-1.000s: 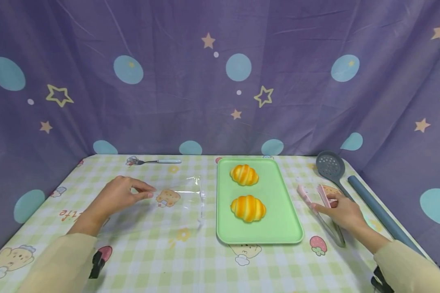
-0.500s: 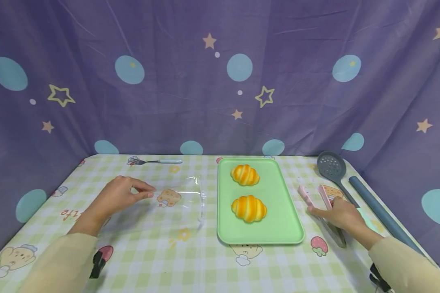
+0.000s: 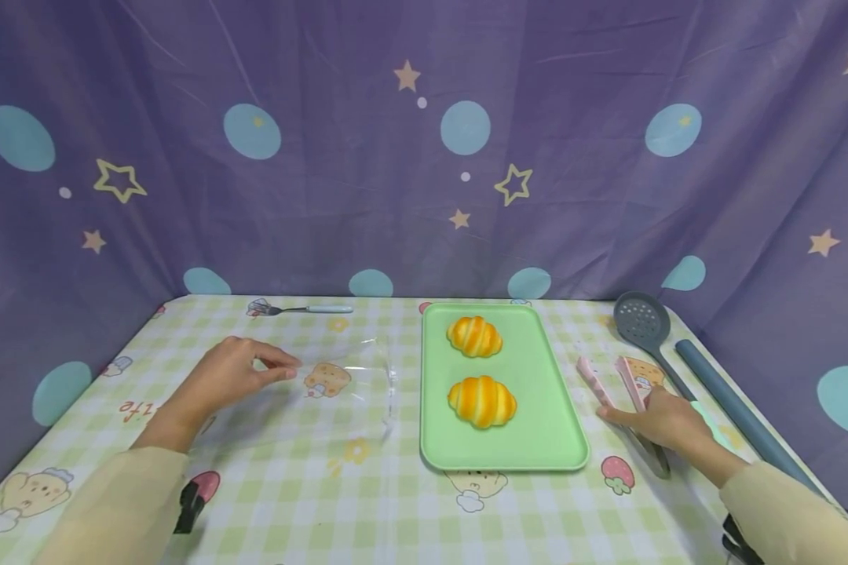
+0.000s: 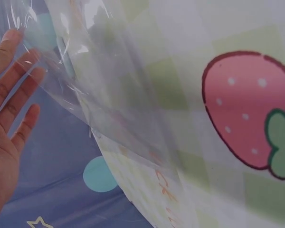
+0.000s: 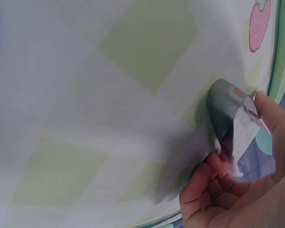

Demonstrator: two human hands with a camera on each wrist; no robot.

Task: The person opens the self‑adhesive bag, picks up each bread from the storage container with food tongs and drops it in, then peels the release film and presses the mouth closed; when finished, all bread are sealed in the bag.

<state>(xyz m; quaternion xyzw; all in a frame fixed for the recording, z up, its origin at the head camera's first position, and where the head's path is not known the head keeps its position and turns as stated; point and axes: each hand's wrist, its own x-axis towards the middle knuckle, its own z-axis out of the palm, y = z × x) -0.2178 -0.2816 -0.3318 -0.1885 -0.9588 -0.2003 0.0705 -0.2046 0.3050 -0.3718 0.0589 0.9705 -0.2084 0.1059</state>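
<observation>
My left hand (image 3: 236,373) pinches the edge of a clear plastic bag (image 3: 389,384) between thumb and fingers, over the left part of the table. In the left wrist view the see-through film (image 4: 104,90) hangs from the fingers (image 4: 21,97). At the right, my right hand (image 3: 667,424) holds tongs with pink arm ends (image 3: 630,382) and a bent metal back (image 5: 222,111). The thumb is on one arm and curled fingers on the other, and the arms are spread apart. Two croissants (image 3: 474,337) lie on a light green tray (image 3: 540,424) between the hands.
A grey slotted spatula (image 3: 641,319) and a blue-grey rod (image 3: 731,400) lie to the right of the tongs. A fork (image 3: 328,309) with a pale handle lies at the back left. Behind the checked tablecloth (image 3: 311,502) hangs a purple curtain (image 3: 367,180).
My right hand has settled lower round the tongs, its thumb slid down along the near arm. My left hand and the plastic bag stay put, and the croissants have not moved.
</observation>
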